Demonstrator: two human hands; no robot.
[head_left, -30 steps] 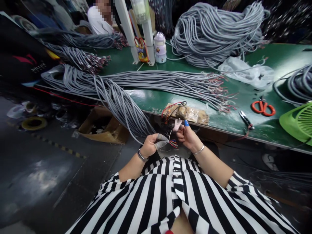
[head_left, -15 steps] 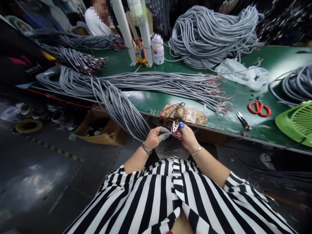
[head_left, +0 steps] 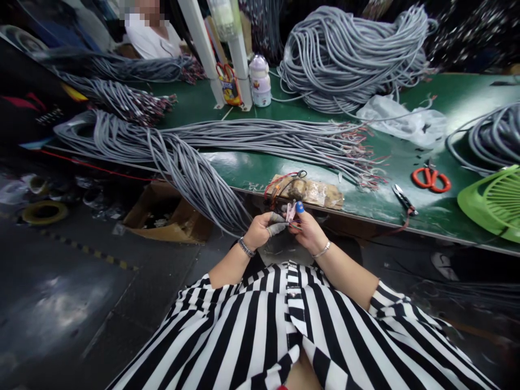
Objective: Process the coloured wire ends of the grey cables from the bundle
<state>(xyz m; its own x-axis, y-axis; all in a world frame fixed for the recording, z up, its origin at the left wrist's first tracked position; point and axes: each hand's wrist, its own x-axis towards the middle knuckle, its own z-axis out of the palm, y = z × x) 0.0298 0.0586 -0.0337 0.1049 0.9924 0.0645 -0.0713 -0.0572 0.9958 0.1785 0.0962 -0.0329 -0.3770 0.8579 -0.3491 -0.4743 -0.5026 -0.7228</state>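
My left hand (head_left: 259,231), with grey coverings on its fingertips, is closed on the end of a grey cable just beyond the table's front edge. Close on its right, my right hand (head_left: 312,234) wears a blue thumb cover and pinches the thin coloured wires (head_left: 291,212) fanning from that end. Pale pink and white strands stick up between the two hands; red and green ones show lower down. A thick bundle of grey cables (head_left: 195,176) hangs off the table and runs down toward my left hand. Fingers hide the exact grip points.
Behind my hands a wooden block (head_left: 320,193) sits on the green table (head_left: 239,165). Red-handled scissors (head_left: 431,179), pliers (head_left: 404,199) and a green plastic basket (head_left: 493,203) are at the right. A large cable coil (head_left: 353,57) and a bottle (head_left: 260,81) stand farther back. A cardboard box (head_left: 166,216) is below.
My right hand has shifted slightly left, closer to the left hand. The pale strands are bunched tighter under the blue-covered thumb. The view has moved slightly.
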